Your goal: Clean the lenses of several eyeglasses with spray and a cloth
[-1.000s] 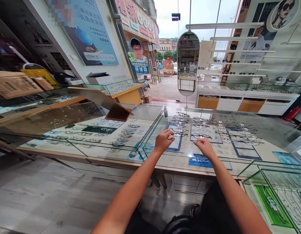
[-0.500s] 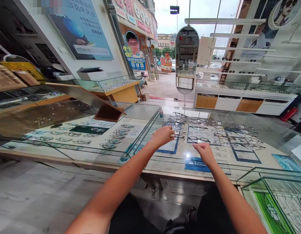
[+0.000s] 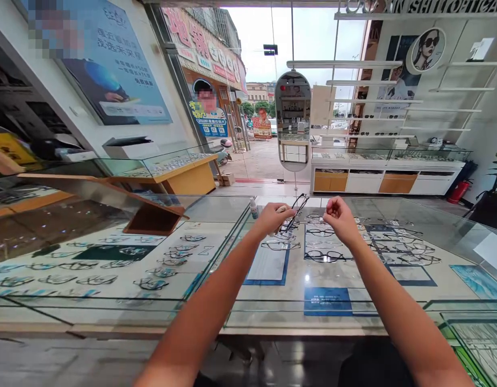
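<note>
Dark-framed eyeglasses (image 3: 298, 210) are tilted up above the glass counter, pinched by the fingers of my left hand (image 3: 275, 219). A few centimetres to the right, my right hand (image 3: 339, 219) is raised with its fingers curled in, and nothing shows in it. Several other pairs lie in rows on the counter. Among them are black-rimmed glasses (image 3: 327, 256) below my right hand and thin-rimmed glasses (image 3: 281, 245) below my left. A small bottle (image 3: 254, 208) stands left of my left hand.
Blue-bordered sheets (image 3: 266, 269) and a blue card (image 3: 328, 301) lie on the countertop. At the left, a lower glass case displays more glasses (image 3: 153, 282), with a brown wooden stand (image 3: 153, 220) behind. A glass box (image 3: 474, 333) sits at the right front. An oval mirror (image 3: 293, 121) stands beyond.
My left hand has raised a pair of eyeglasses off the rows. My right hand has moved up and forward, level with it. The view has tilted upward.
</note>
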Motion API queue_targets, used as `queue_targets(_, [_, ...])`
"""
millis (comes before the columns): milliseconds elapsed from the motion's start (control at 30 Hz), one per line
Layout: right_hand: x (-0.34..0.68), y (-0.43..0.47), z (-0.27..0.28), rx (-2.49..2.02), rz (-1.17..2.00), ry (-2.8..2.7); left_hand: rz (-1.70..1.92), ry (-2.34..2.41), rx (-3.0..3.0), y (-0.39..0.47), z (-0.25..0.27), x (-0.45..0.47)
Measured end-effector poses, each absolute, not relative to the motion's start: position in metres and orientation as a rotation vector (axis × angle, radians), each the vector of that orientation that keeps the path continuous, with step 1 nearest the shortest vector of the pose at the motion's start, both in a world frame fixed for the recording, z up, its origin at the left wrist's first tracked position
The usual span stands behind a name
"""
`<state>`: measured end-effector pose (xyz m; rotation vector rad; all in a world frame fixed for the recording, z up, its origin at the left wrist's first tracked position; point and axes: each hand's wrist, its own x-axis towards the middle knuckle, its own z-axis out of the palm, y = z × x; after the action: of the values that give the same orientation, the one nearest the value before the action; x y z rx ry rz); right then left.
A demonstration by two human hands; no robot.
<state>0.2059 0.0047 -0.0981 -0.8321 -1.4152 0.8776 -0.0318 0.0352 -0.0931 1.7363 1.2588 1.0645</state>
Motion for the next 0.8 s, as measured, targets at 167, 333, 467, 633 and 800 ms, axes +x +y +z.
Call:
queue_targets(167, [0.199, 0.036, -0.105, -0.869, 0.890, -1.431, 1.185, 1.102, 1.421, 0.046, -0.114, 0.005])
queue_targets(333, [0.202, 0.020, -0.117, -0.805, 0.987, -1.540, 1.228, 1.123, 1.337, 0.027, -0.128, 0.010])
queue_targets(467, [0.199, 0.009, -0.113, -0.772, 1.103, -1.550, 1.307, 1.129, 1.311, 0.017, -0.128, 0.012])
queue_targets(633, [0.196, 0.008, -0.114, -0.748, 1.152, -1.511, 1.407, 1.066, 1.347, 0.011, -0.128, 0.015])
queue_targets(800, [0.192, 0.004, -0.116, -0.756, 1.209, -1.507, 1.416, 1.035, 1.358, 0.008, -0.130, 0.017])
